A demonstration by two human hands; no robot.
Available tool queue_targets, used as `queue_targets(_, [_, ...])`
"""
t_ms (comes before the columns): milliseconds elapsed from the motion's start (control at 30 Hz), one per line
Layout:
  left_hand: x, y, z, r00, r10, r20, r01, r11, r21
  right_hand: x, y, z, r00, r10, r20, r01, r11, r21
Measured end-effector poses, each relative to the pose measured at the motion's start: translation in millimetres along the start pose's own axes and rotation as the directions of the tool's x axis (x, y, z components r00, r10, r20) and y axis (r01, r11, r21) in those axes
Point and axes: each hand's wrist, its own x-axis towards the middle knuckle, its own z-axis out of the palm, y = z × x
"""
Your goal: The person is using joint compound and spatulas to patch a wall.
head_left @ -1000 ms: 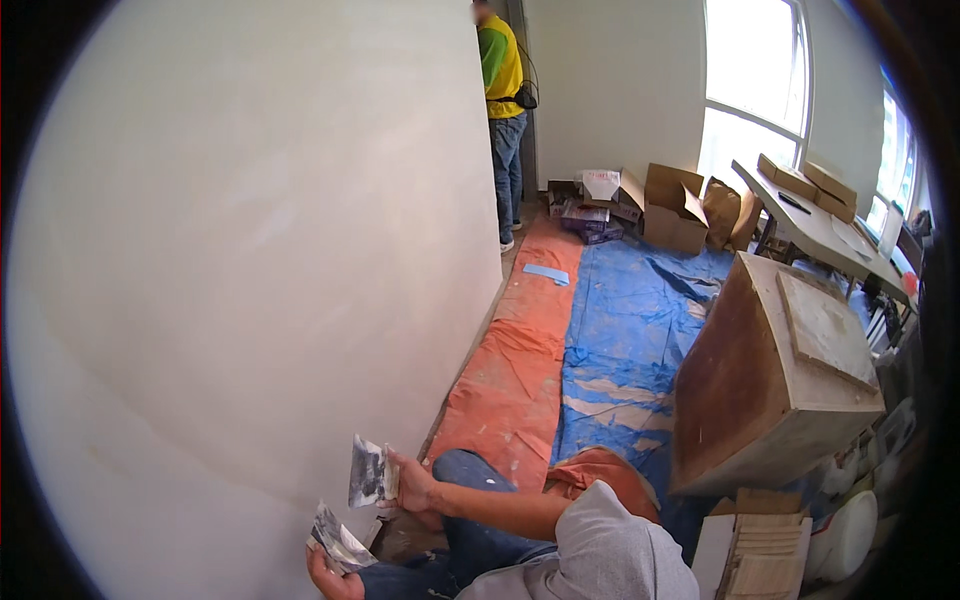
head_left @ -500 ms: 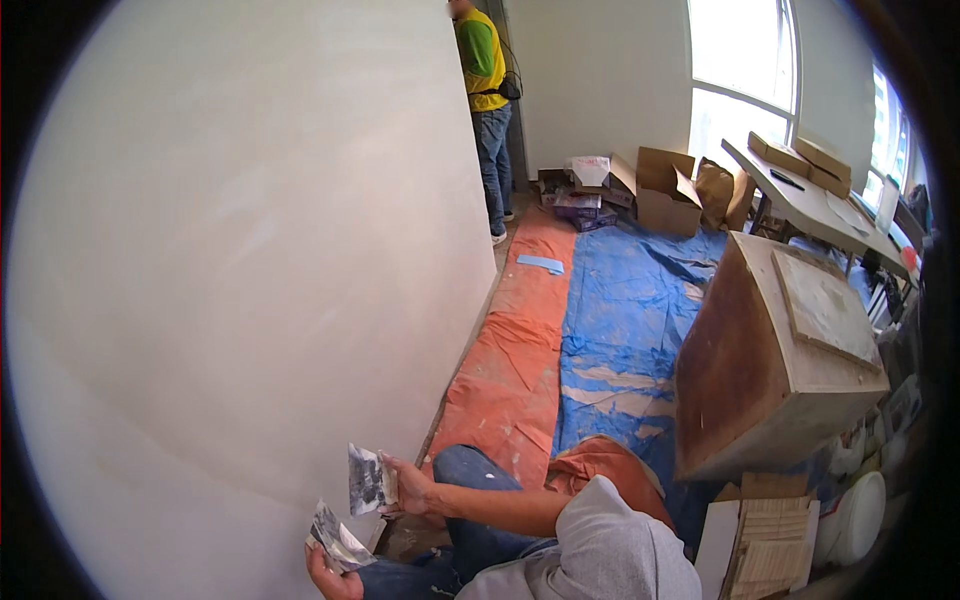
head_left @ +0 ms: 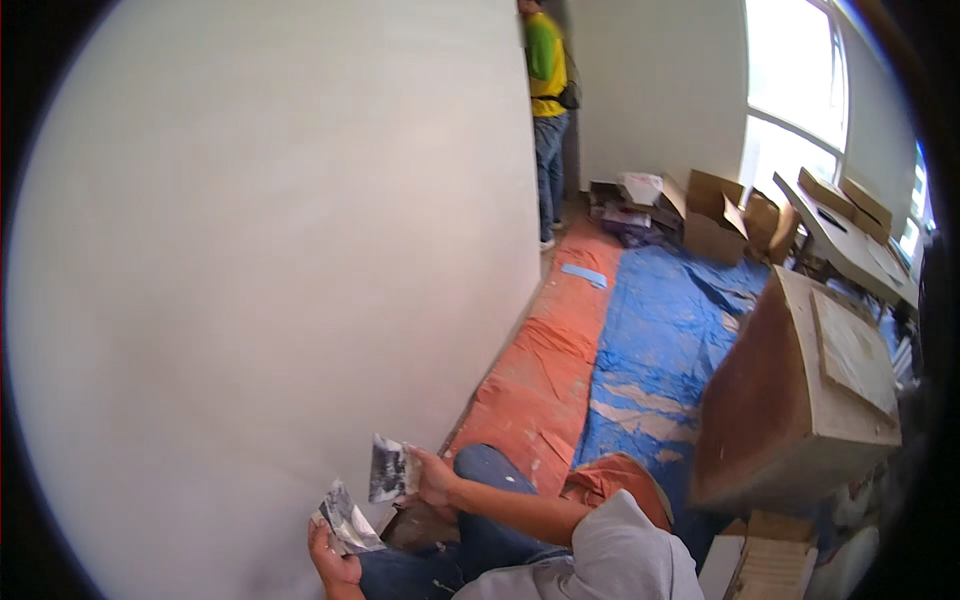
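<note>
At the lower left, my left hand [head_left: 336, 562] is closed round the edge of a broad metal putty blade [head_left: 348, 520] smeared with white filler. My right hand [head_left: 434, 478] grips a second flat scraper [head_left: 390, 468], whose face is dark and streaked with white. The two blades are held apart, a short way from each other, close to the pale wall [head_left: 250, 300]. Any handles are hidden by my fingers. My bent knees in jeans [head_left: 490, 470] are just beside and below the hands.
Orange sheeting [head_left: 540, 350] runs along the wall's foot, with a blue tarp [head_left: 650, 350] beside it. A large wooden box [head_left: 790, 390] stands at right. Cardboard boxes [head_left: 715, 215] and a table [head_left: 850, 240] are farther back. Another person [head_left: 548, 110] stands by the wall's far end.
The view has turned left, so the room sits farther right and lower in the picture. Both hands still grip their blades, which have shifted slightly to the right.
</note>
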Motion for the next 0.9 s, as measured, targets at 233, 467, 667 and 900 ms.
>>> queue_targets(233, [-3,3,-18,1.0,0.023,-0.012,-0.024,0.998,-0.055,10,13,-6,0.999,0.029,-0.038,-0.026,0.997,0.076])
queue_targets(467, [-19,13,-7,0.999,-0.036,0.004,0.036,0.998,-0.059,-26,0,13,0.997,-0.014,-0.072,0.015,1.0,0.012])
queue_targets(667, [-29,18,-3,0.999,-0.029,-0.017,0.029,0.999,-0.032,-28,-3,27,0.998,-0.042,-0.047,0.037,0.994,-0.106])
queue_targets(900, [-12,18,-29,0.999,0.041,-0.007,-0.04,0.999,0.026,0,2,7,1.0,-0.01,-0.004,0.01,0.999,0.038])
